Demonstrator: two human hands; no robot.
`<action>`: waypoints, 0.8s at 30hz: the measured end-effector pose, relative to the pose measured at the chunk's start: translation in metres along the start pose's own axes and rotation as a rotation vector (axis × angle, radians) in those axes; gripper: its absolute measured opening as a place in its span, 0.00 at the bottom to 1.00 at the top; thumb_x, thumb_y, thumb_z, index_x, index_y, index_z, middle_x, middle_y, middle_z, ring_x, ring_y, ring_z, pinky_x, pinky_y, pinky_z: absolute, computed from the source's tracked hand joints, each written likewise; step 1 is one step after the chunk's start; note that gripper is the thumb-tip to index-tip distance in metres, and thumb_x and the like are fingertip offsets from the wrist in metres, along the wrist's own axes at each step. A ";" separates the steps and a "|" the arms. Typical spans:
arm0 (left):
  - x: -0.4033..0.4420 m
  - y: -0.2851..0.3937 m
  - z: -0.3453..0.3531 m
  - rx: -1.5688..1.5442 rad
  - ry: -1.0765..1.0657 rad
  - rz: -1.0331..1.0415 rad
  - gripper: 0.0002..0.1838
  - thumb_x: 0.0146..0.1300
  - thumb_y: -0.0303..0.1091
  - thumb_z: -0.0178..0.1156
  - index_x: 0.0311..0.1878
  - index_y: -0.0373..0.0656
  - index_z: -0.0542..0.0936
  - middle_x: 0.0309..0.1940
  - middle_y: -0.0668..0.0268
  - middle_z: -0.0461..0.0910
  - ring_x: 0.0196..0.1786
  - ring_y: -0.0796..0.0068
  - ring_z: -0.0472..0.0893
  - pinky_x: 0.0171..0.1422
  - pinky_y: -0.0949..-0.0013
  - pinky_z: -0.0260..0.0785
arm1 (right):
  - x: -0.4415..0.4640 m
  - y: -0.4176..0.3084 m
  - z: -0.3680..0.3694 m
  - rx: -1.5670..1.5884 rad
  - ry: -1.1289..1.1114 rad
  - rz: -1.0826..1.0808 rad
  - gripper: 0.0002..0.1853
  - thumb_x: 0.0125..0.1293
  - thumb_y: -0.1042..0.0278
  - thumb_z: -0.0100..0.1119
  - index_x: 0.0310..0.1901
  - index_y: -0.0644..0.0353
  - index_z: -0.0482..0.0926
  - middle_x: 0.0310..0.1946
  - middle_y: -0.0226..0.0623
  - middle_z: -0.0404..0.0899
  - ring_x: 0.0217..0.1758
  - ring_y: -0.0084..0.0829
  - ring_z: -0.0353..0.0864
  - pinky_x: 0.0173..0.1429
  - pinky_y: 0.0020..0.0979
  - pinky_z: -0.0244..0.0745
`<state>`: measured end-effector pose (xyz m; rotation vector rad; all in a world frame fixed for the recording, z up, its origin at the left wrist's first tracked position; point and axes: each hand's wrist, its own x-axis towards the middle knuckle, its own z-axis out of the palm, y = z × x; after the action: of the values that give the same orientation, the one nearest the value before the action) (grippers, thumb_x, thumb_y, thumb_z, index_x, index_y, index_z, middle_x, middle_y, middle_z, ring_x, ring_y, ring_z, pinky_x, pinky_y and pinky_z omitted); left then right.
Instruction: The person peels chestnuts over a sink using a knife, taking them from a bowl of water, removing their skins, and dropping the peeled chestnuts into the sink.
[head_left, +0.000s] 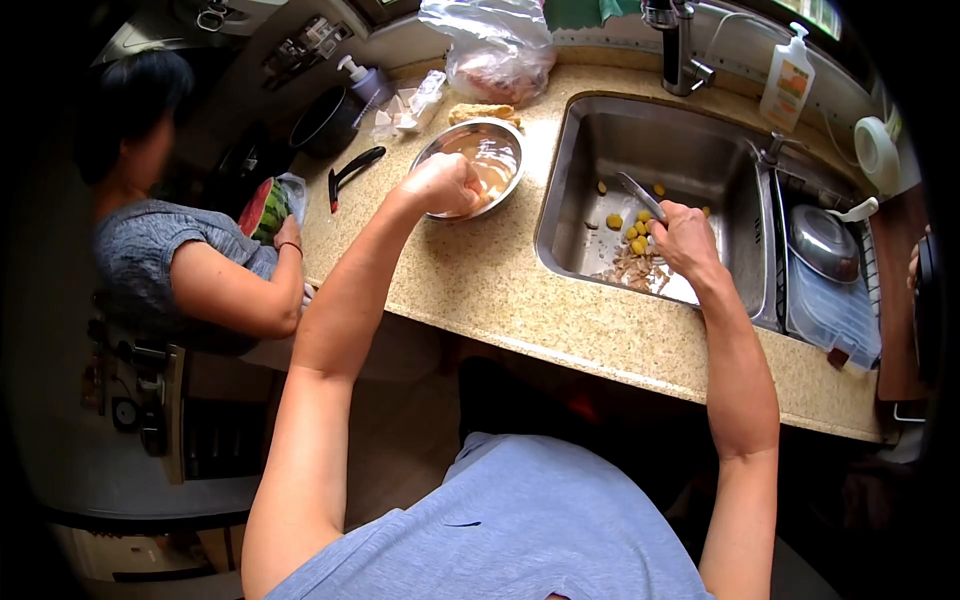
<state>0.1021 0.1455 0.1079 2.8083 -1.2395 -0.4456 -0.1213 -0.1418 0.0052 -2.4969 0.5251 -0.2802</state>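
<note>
While the right hand (687, 240) is closed around the handle of a knife (640, 194) over the sink (650, 132), its blade angled up and away from the body, the left hand (447, 187) is dipped into a metal bowl (518, 150) on the counter just left of the sink. The left fingers are curled and partly under the cloudy, brownish liquid (495, 165), so I cannot tell whether they grip anything. The knife looks light and stiff, with a narrow blade; its handle is the place to hold, and wet fingers could make it slippery, so a firm wrap well back from the edge seems wise. The bowl seems stiff and thin-walled, likely weighty with that much liquid and apt to slop if tipped; two hands on opposite sides of the rim would suit it best. On the floor of the sink, below the knife, lie small yellow pieces (614, 221), which look firm, light and probably slick; a pinch with the fingertips should do for them. Nearer the front edge of the sink, the pale brown scraps (630, 268) look thin, limp and clinging, easier to scoop up in a handful than singly.
</note>
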 end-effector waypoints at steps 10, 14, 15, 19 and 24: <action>-0.002 0.001 -0.008 -0.047 -0.105 -0.006 0.11 0.54 0.36 0.67 0.36 0.38 0.87 0.30 0.61 0.87 0.35 0.72 0.86 0.43 0.68 0.77 | 0.001 0.004 0.002 0.009 0.024 -0.027 0.11 0.65 0.63 0.61 0.36 0.65 0.82 0.29 0.56 0.83 0.36 0.56 0.84 0.44 0.50 0.77; -0.008 -0.001 -0.011 -0.310 -0.182 -0.034 0.09 0.58 0.32 0.66 0.36 0.37 0.87 0.29 0.66 0.85 0.32 0.79 0.83 0.38 0.71 0.76 | 0.000 0.002 0.001 0.004 0.026 -0.026 0.11 0.65 0.63 0.60 0.36 0.65 0.82 0.29 0.56 0.83 0.36 0.56 0.84 0.44 0.50 0.78; -0.010 -0.001 -0.012 -0.373 -0.196 -0.018 0.08 0.59 0.32 0.65 0.37 0.37 0.87 0.29 0.67 0.85 0.31 0.81 0.82 0.38 0.72 0.75 | 0.000 0.001 0.000 0.005 0.017 -0.018 0.11 0.65 0.63 0.60 0.36 0.65 0.82 0.30 0.56 0.83 0.36 0.56 0.85 0.44 0.50 0.78; -0.013 -0.004 -0.017 -0.363 -0.243 0.041 0.08 0.61 0.31 0.66 0.40 0.38 0.86 0.31 0.68 0.86 0.33 0.81 0.83 0.38 0.73 0.76 | 0.001 0.000 0.000 -0.001 0.010 -0.006 0.11 0.65 0.63 0.61 0.37 0.64 0.82 0.30 0.56 0.83 0.37 0.56 0.85 0.44 0.50 0.78; -0.003 -0.014 -0.021 -0.795 0.118 0.013 0.15 0.62 0.33 0.70 0.51 0.39 0.85 0.40 0.65 0.87 0.39 0.79 0.84 0.44 0.74 0.78 | 0.003 0.005 0.005 -0.012 -0.007 -0.007 0.12 0.65 0.62 0.60 0.37 0.64 0.82 0.30 0.55 0.83 0.37 0.55 0.85 0.45 0.49 0.77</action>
<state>0.1161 0.1555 0.1262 2.1104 -0.8039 -0.5954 -0.1186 -0.1450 -0.0014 -2.5107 0.5170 -0.2717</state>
